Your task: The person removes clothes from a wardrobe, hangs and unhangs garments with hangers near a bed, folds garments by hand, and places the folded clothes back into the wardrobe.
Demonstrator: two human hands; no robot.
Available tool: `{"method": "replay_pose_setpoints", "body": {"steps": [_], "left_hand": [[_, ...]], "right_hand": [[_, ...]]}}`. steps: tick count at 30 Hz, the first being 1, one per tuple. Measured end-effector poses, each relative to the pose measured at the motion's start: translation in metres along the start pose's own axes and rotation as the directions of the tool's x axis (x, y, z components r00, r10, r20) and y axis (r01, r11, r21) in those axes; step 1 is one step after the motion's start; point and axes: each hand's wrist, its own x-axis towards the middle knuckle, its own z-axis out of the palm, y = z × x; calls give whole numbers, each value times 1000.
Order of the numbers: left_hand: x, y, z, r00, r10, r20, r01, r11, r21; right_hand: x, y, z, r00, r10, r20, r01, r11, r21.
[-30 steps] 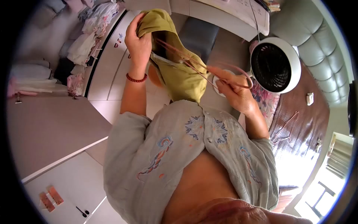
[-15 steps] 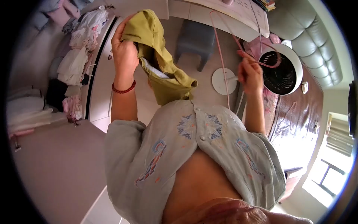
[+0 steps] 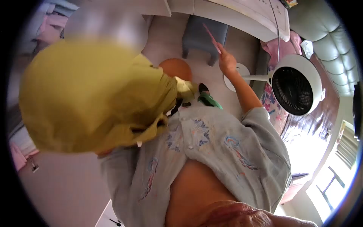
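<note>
A large yellow-green garment spreads across the left side, close to the camera and smeared by motion. It hangs in the air in front of my left arm and covers my left hand, whose fingers are hidden. A blurred pale patch shows above it; whether it belongs to the garment I cannot tell. My right hand reaches forward, closed around a thin pink clothes hanger seen almost edge-on. A gap separates the hanger from the garment.
A grey stool stands by the white desk. On the right are a white fan and a bed with a padded headboard. An orange-brown round object sits low near my feet. Pink clothes show at the left.
The yellow-green garment has swung left and closer to the camera, now covering my left hand. My right hand has moved left and forward, and the pink hanger has turned edge-on.
</note>
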Motion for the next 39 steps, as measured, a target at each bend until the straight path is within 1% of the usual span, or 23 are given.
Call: {"method": "replay_pose_setpoints", "body": {"steps": [1,2,4,5,7,8,10,11,13,16,23,25,26,27,28,29,30,31,34,35,36,37,39], "left_hand": [[0,-7,8,1000,6,-17,-6,1000,13],[1,-16,13,999,4,-32,-3,999,36],[6,-40,20,998,-20,-67,24,997,72],[10,-50,21,996,-26,-85,34,996,88],[16,-77,20,991,-55,-123,69,991,115],[18,-89,19,987,-67,-143,84,990,115],[22,-113,17,978,-100,-182,123,985,124],[23,-125,15,974,-114,-198,140,983,122],[24,-147,12,961,-151,-230,181,976,118],[24,-181,7,939,-205,-275,242,964,108],[18,-259,-12,879,-362,-311,393,918,42],[12,-285,-23,857,-420,-297,449,893,34],[10,-295,-31,848,-457,-269,492,868,74],[9,-310,-42,837,-492,-240,527,842,114],[9,-319,-43,837,-493,-237,527,843,109],[8,-327,-41,783,-550,-289,584,810,41],[7,-332,-41,720,-606,-337,636,771,-29],[7,-333,-41,719,-608,-338,636,771,-33],[7,-332,-46,719,-611,-332,623,778,-82],[6,-331,-49,740,-591,-320,611,790,-47],[5,-328,-49,762,-571,-306,597,802,-10],[4,-324,-44,766,-565,-308,593,806,-5],[-3,-316,-28,809,-496,-316,540,839,66]], "right_hand": [[16,2,7,991,-6,137,30,985,-168],[30,10,22,990,-1,141,22,989,-147],[55,26,57,946,-121,300,219,922,-318],[65,32,71,946,-116,303,210,931,-298],[82,40,92,930,-208,302,303,901,-310],[90,44,101,933,-200,300,291,909,-299],[107,52,118,936,-156,316,278,878,-390],[116,58,124,937,-151,314,270,884,-381],[132,70,136,929,-244,279,344,848,-404],[150,80,148,927,-241,288,348,838,-419],[180,104,178,963,-103,248,213,854,-475],[180,97,157,945,-77,317,198,907,-371],[179,102,163,945,-69,321,193,908,-372],[183,110,177,943,-101,316,135,987,-86],[186,106,171,946,-132,296,72,976,207],[177,106,164,947,-131,292,73,977,202],[151,84,135,935,-121,333,-146,725,673],[122,66,109,918,-136,372,-335,235,912],[53,41,64,936,-91,341,-321,186,929],[31,31,48,968,-78,237,-179,445,878],[15,22,38,987,-97,126,-30,667,745],[5,14,37,987,-104,126,-26,664,747],[-10,-15,41,960,-266,-87,253,691,677]]}}
